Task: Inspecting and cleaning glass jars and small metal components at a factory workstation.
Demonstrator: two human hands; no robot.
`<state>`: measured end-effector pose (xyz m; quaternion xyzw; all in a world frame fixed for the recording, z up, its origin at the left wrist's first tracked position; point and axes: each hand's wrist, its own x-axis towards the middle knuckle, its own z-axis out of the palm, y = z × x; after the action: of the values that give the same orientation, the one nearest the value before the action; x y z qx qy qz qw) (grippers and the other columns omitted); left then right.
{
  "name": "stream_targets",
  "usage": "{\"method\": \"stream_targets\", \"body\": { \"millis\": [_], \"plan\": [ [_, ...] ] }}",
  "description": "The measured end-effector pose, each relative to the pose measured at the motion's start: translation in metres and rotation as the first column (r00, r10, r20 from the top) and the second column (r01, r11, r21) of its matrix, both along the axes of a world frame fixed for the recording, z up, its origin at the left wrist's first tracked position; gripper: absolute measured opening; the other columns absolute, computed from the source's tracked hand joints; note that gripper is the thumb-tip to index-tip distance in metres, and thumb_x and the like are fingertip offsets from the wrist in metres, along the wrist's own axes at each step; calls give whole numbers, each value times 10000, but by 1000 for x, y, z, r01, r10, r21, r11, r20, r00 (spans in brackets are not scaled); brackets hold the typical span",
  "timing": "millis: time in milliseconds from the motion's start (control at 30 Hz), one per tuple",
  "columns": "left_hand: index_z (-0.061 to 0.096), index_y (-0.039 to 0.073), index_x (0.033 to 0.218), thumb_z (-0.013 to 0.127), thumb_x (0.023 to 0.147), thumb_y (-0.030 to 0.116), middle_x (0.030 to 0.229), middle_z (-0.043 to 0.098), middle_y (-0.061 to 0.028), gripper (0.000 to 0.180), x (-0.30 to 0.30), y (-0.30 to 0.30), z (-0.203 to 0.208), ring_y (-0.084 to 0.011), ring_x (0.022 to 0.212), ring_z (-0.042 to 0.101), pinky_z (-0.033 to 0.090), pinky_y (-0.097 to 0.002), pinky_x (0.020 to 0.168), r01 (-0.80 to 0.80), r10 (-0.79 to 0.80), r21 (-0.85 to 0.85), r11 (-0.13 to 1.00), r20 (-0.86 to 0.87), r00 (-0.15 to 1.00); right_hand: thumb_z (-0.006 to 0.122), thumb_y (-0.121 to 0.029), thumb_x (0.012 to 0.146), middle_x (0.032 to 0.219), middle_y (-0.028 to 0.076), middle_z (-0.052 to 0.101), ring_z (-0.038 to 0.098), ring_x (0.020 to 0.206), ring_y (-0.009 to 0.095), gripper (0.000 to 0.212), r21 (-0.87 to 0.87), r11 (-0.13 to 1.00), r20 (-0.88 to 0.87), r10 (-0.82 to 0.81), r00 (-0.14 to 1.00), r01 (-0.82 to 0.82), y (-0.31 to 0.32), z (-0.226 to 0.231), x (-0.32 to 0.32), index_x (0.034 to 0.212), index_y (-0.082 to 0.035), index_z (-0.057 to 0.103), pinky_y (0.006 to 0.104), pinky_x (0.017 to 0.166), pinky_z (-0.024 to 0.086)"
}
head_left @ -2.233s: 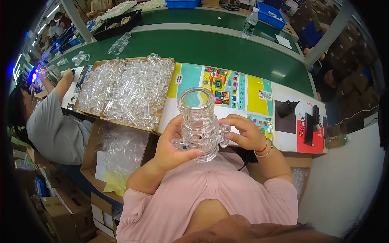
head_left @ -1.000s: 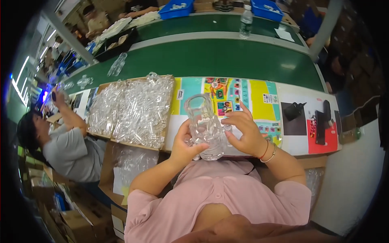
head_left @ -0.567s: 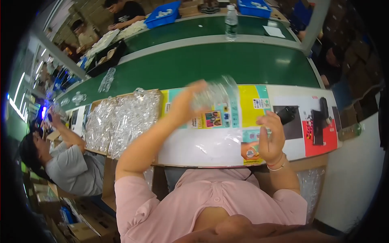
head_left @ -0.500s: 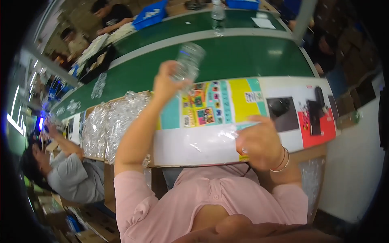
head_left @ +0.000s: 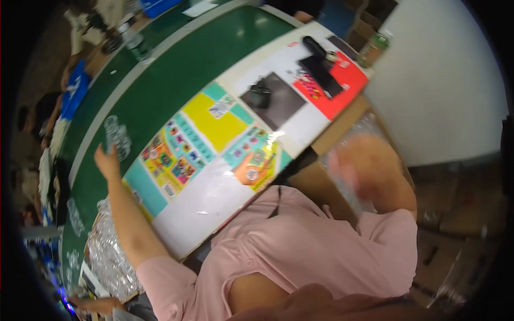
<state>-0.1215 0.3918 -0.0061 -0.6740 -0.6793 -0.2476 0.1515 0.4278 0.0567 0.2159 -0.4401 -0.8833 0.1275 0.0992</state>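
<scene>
My left hand (head_left: 108, 161) reaches over the green conveyor belt, fingers apart, beside clear moulded plastic pieces (head_left: 121, 141). The hand seems to touch their near edge; a firm grip does not show. My right hand (head_left: 372, 171) is smeared by motion above a cardboard box at my right side. Clear plastic (head_left: 364, 124) shows in that box behind the hand. What the right fingers hold, if anything, cannot be made out. Between my arms lies a long board (head_left: 201, 206) covered with colourful printed sheets.
A heap of clear plastic pieces (head_left: 110, 257) fills a box at lower left. On the board lie a black object (head_left: 261, 95) and a dark phone-like slab (head_left: 321, 75). A clear bottle (head_left: 135, 44) stands across the belt. Other people work at the far left.
My view has swung to the right. My left hand has brought the raised clear plastic down to the belt. My right hand has gone from the board to the box at right.
</scene>
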Motion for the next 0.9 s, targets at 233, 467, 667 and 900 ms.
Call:
{"method": "stream_targets", "body": {
  "millis": [233, 467, 667, 900],
  "plan": [
    [484, 60, 1211, 610, 812, 229, 1259, 424, -191, 452, 119, -38, 49, -342, 1161, 421, 361, -415, 961, 308, -328, 203, 930, 75, 942, 642, -137, 723, 844, 145, 591, 589, 774, 289, 264, -138, 286, 72, -952, 298, 948, -196, -248, 157, 946, -23, 558, 352, 696, 472],
    [463, 88, 1226, 626, 773, 86, 1358, 323, -156, 481, 234, -166, 75, -329, 1240, 339, 322, -401, 1005, 693, -684, -106, 713, 114, 721, 751, -363, 610, 1304, 228, 370, 379, 1208, 343, 862, -210, -252, 762, -647, -3, 945, -391, -352, 206, 1279, 3, 350, 361, 1002, 336],
    [506, 103, 1183, 661, 709, 34, 1358, 328, -143, 503, 287, -243, 82, -332, 1203, 390, 390, -383, 957, 784, -766, -392, 482, 246, 594, 825, -309, 502, 1318, 207, 381, 433, 1176, 338, 1009, -71, -178, 747, -661, -66, 982, -404, -376, 213, 1297, 18, 296, 373, 978, 371],
    [526, 81, 1151, 660, 711, 40, 1257, 434, -157, 462, 334, -275, 69, -332, 1146, 441, 401, -377, 937, 897, -653, -390, 207, 628, 424, 813, -336, 528, 1264, 231, 424, 446, 1156, 339, 1011, -461, -28, 567, -778, 270, 887, -398, -360, 253, 1300, 31, 272, 387, 984, 351]
  ]
}}
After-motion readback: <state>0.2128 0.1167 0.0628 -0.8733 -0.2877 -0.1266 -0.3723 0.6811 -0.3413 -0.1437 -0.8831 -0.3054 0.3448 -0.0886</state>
